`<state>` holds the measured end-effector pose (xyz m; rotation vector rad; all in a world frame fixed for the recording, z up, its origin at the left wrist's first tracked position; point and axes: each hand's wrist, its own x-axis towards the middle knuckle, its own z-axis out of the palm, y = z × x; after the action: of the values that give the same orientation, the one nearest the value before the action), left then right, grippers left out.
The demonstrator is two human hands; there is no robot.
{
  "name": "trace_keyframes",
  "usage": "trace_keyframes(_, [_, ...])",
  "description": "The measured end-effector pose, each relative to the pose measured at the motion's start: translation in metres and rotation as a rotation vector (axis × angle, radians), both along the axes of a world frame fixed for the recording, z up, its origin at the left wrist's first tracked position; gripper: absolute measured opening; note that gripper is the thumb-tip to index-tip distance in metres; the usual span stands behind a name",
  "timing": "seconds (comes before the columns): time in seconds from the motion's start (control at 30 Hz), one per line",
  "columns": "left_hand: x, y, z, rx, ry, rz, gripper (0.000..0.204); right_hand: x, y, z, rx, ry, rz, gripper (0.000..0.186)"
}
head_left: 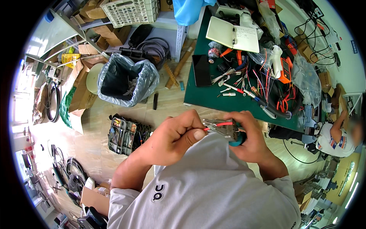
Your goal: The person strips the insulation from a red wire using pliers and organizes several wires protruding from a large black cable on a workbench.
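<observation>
Nearest the camera is the pale grey shirt point(225, 191) of the person at work, seen from above. Just beyond it, both bare hands meet in front of the chest. The left hand point(173, 139) has its grip closed in a pinch, thumb against forefinger, on a thin red wire point(206, 129). The right hand point(249, 135), just to its right, has its grip curled around a hand tool point(230, 131) with a metal head and teal handles. The wire's end points toward the tool's head; whether the two touch, and how far the tool's jaws are parted, cannot be told.

The work seems partway: the wire is at the tool, but no finished end can be made out. Beyond the hands, the green bench point(196, 97) carries loose wires point(263, 78) and a thick black cable point(283, 113), perhaps left to work on; their ends are too small to judge.

On the floor at the left is a compartmented case of parts point(118, 135). Farther along the bench lie a dark, flat, phone-like device point(201, 71) at the left and an orange meter point(284, 72) at the right. At the far side is an open notebook point(246, 38).
</observation>
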<state>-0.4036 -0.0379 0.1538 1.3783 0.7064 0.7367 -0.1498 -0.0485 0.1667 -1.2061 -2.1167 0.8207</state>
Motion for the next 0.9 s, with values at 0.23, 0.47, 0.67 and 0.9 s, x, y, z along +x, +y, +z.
trace_keyframes(0.23, [-0.044, -0.046, -0.050, -0.328, -0.180, 0.411, 0.023, -0.002, 0.035, 0.009, -0.280, 0.340, -0.139, 0.059])
trace_keyframes(0.47, [-0.062, -0.085, -0.088, -0.379, -0.244, 0.767, 0.018, -0.073, 0.070, -0.002, -0.165, -0.471, 0.519, 0.060])
trace_keyframes(0.67, [-0.081, -0.127, -0.113, -0.579, -0.389, 1.107, 0.018, -0.172, 0.103, -0.027, 0.105, -0.501, 0.618, 0.061])
trace_keyframes(0.9, [-0.091, -0.146, -0.103, -0.494, -0.478, 1.346, 0.016, -0.332, 0.205, -0.049, 0.639, -1.036, 0.256, 0.063])
